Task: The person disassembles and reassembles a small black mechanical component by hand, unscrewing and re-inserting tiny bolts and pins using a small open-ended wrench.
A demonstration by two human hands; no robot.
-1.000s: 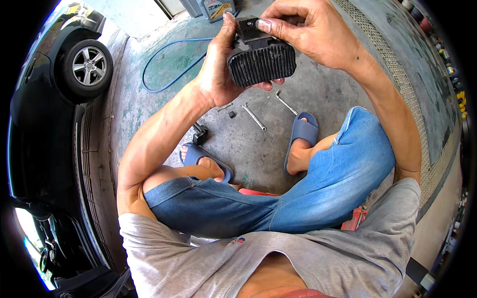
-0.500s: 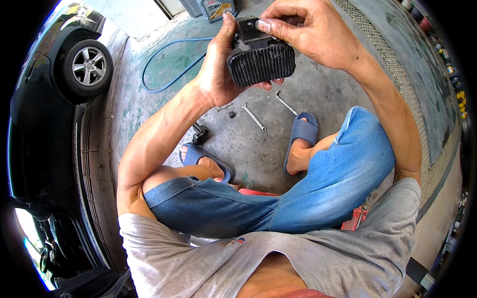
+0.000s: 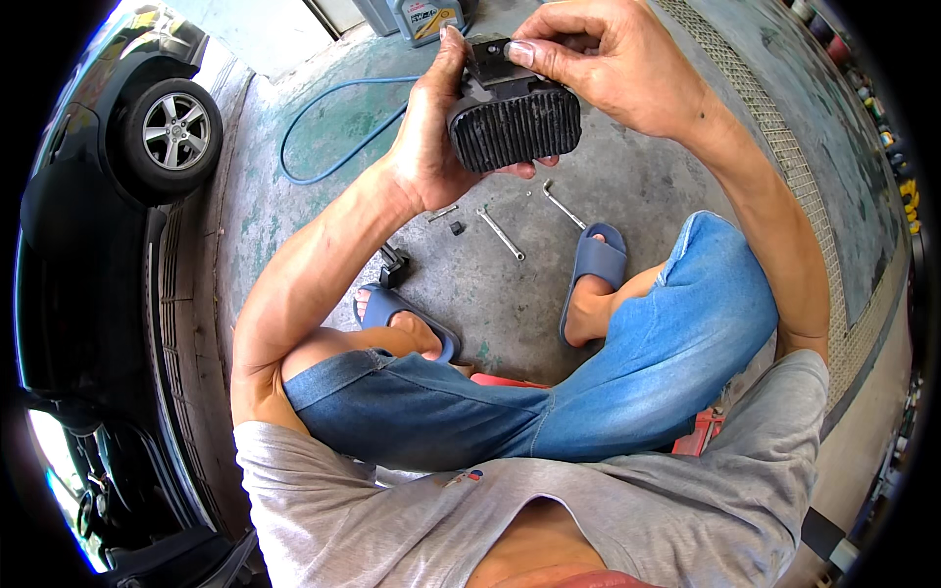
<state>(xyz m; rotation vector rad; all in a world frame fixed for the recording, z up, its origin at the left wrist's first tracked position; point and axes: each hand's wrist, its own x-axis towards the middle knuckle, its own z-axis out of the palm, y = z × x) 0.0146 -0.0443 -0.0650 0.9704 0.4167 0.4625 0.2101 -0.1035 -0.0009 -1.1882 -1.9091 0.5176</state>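
Note:
A black, rounded-oblong part with a ribbed face [image 3: 515,130] is held up in front of me, far above the floor. A flat dark bracket [image 3: 489,63] with small holes stands along its upper side. My left hand [image 3: 438,127] is closed round the part from the left. Its thumb lies up beside the bracket, and its fingertips show below the ribbed face. My right hand [image 3: 615,69] pinches the bracket's right end between thumb and bent fingers. I cannot make out whether a smaller piece sits in that pinch.
On the concrete floor lie a wrench [image 3: 501,234], an L-shaped wrench [image 3: 565,205] and a small black piece [image 3: 457,227]. A black block-like part [image 3: 393,266] sits by my left sandal. A blue hose [image 3: 333,88], oil jug [image 3: 427,22] and parked car [image 3: 93,274] are around.

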